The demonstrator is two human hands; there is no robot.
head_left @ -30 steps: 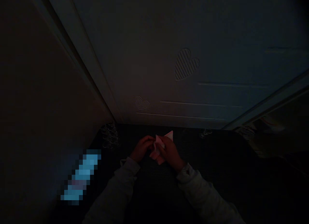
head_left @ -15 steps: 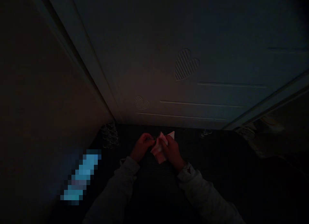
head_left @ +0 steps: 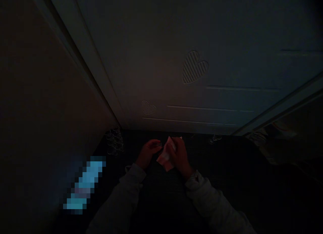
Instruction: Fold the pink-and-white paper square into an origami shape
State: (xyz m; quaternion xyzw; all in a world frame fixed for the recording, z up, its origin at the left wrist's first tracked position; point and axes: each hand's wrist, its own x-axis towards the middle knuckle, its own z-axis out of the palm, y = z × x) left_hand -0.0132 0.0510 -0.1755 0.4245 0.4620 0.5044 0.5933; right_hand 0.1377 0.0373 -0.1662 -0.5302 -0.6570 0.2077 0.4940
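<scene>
With right hand (head_left: 180,156), clasps a partly hidden pinkish cloth (head_left: 166,158) above the dark table (head_left: 204,156), and with left hand (head_left: 148,153), just apart, pinches a clear object (head_left: 159,145) too dim to identify.

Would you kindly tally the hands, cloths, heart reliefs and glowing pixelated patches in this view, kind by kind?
Hands: 2 (left hand, right hand)
Pinkish cloth: 1
Heart reliefs: 2 (larger heart, smaller heart)
Glowing pixelated patch: 1
Total: 6
</scene>
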